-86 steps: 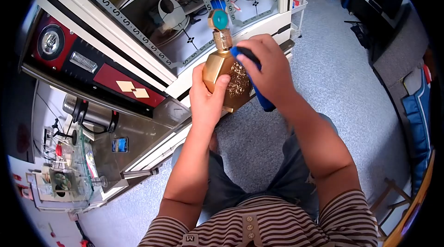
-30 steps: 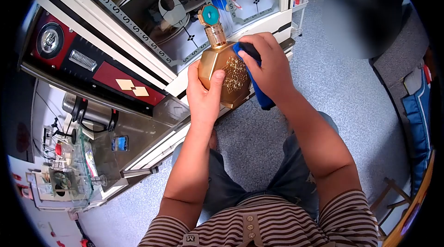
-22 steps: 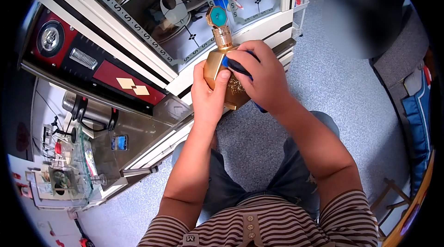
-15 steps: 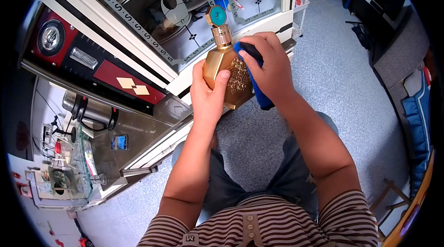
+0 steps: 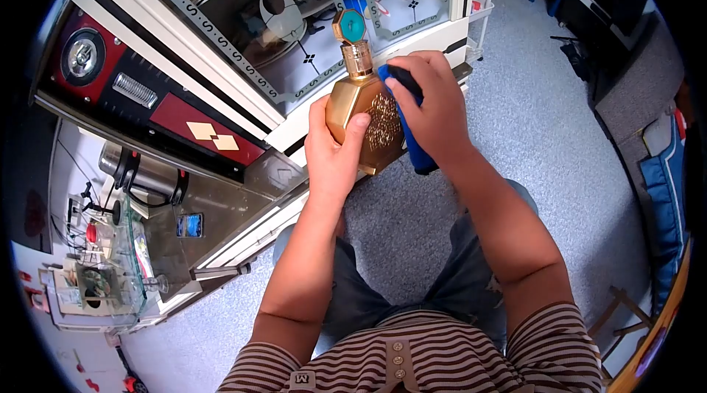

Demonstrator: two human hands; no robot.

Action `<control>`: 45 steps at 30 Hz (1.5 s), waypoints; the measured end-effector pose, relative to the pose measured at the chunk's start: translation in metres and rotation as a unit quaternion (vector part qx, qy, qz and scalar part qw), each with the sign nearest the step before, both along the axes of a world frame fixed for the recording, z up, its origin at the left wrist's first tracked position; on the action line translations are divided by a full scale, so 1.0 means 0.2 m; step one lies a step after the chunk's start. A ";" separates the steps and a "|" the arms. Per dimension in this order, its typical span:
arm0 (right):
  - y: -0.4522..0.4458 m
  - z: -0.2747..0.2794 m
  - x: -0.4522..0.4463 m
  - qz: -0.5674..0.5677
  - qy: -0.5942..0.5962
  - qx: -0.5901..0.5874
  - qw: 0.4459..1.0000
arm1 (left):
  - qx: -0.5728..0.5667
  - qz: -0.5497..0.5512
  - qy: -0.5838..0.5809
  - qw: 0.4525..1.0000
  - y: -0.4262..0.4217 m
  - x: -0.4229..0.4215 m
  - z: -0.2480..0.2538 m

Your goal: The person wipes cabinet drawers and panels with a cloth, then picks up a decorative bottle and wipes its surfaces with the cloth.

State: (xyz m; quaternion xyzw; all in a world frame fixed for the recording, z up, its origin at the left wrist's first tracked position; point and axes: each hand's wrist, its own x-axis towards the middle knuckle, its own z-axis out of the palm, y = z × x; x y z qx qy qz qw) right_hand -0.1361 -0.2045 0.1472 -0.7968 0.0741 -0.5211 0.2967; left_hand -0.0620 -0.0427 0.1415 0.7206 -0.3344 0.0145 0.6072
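Note:
A gold faceted bottle with a raised, textured pattern on its front is held tilted in the air, its neck pointing up. Its stopper carries a teal octagonal face with a gold rim. My left hand is closed round the bottle's lower left side, thumb across the front. A blue and black cloth is gripped in my right hand, at the bottle's right shoulder and edge. The fingers of my right hand are bent over the cloth, and its lower end hangs beside the bottle.
Behind the bottle stands a white cabinet with patterned glass doors. At left are a red and black panel, a steel pot and a phone on a counter. A grey sofa and a blue cushion are at right.
About 0.7 seconds ago my right hand and the cloth lay across the bottle's front; now they are at its right edge. The bottle has shifted slightly right. My left hand has kept its hold.

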 end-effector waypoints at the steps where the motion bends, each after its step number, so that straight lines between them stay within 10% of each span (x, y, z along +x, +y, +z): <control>1: 0.01 0.00 0.00 0.000 0.000 0.000 1.000 | 0.002 0.000 0.002 1.000 0.00 0.00 0.00; 45: 0.02 0.03 -0.02 -0.001 0.005 -0.004 1.000 | 0.009 0.001 -0.008 1.000 -0.01 0.01 -0.01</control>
